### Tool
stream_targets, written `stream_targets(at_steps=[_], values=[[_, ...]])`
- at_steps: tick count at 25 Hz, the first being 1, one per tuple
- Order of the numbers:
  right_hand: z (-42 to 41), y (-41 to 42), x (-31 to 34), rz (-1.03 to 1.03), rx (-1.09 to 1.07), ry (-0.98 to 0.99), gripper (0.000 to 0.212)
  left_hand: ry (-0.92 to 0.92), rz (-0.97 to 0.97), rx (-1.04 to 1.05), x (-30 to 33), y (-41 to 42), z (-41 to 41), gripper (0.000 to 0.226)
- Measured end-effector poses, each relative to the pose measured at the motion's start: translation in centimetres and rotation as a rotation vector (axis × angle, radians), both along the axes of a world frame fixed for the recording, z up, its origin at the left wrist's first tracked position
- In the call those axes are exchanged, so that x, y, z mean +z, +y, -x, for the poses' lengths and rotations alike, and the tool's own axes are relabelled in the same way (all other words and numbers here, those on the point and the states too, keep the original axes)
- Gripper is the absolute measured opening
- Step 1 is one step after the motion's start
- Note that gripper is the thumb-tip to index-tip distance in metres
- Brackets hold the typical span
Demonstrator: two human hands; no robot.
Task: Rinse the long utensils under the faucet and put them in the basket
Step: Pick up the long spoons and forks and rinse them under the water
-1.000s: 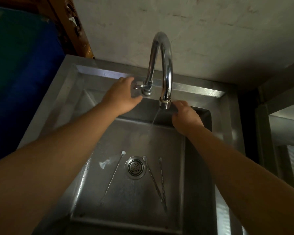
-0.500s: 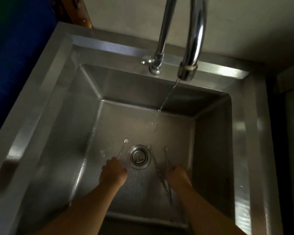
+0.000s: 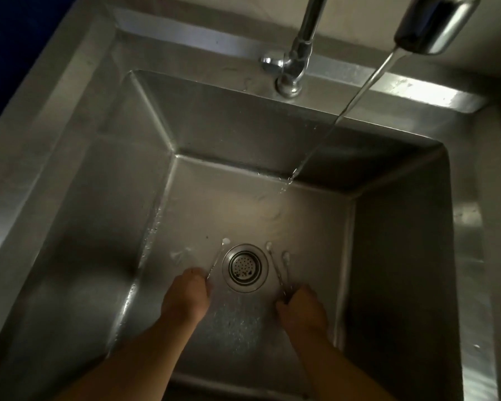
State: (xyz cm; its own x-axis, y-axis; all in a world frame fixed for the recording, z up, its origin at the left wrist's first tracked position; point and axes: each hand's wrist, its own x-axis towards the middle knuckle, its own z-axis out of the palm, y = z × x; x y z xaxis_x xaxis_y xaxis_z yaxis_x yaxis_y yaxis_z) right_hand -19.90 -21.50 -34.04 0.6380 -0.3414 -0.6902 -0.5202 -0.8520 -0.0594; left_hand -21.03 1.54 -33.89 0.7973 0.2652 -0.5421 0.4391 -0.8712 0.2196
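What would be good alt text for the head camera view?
Two bare hands reach into a steel sink: the left hand at one long utensil, the right hand at two more, either side of the drain. Water runs from the faucet.

Wall (image 3: 203, 7): pale plaster, behind the sink.
Left edge: dark blue surface (image 3: 18, 30).
Sink surround (image 3: 55, 117): stainless steel, scuffed.
Light: dim, glare on the right rear rim.

It's dim where I work — the brightest glare sits on the sink (image 3: 434, 95) rim behind the faucet (image 3: 297, 57). Corners fall into shadow, edges bend, and fine detail looks perhaps slightly soft.
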Motion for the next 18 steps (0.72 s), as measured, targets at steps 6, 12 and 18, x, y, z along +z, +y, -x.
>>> stream_targets(at_steps=[6,12,18], values=[[-0.5,0.9,-1.0,-0.002,0.015,0.035,0.021,0.015,0.055,0.0,-0.2,-0.1,-0.4,0.031],[-1.5,0.6,2.0,-0.114,0.032,-0.011,0.03,-0.021,0.196,-0.014,2.6,-1.2,-0.8,0.022],[-2.6,1.2,11.1,-0.399,-0.094,-0.199,0.031,0.023,0.727,0.347,9.2,-4.1,-1.9,0.014]])
